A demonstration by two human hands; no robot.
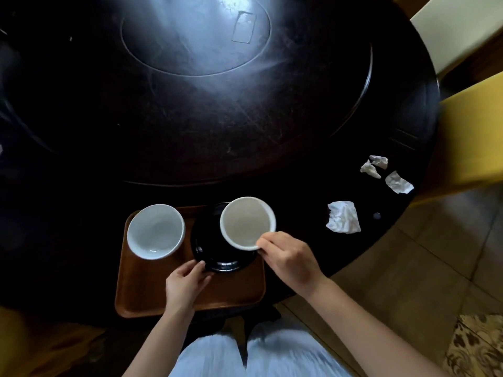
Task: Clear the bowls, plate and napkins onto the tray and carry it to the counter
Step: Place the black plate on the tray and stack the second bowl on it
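Observation:
A brown wooden tray [152, 292] lies at the near edge of the dark round table. On its left part stands a white bowl [156, 231]. A black plate [215, 257] rests on the tray's right part. My left hand [185, 284] touches the plate's near rim with its fingertips. My right hand [290, 258] grips the near rim of a second white bowl [247, 223], which hovers over or rests on the plate. Several crumpled white napkins lie on the table to the right: a large one [343, 217], a smaller one [398, 182] and a pair [374, 165].
The dark table [299, 148] carries a large round turntable [196, 85] in its middle. Yellow chairs [473, 137] stand at the right edge of the table. Tiled floor and a patterned rug [476, 346] show at the lower right. My legs are under the tray's near side.

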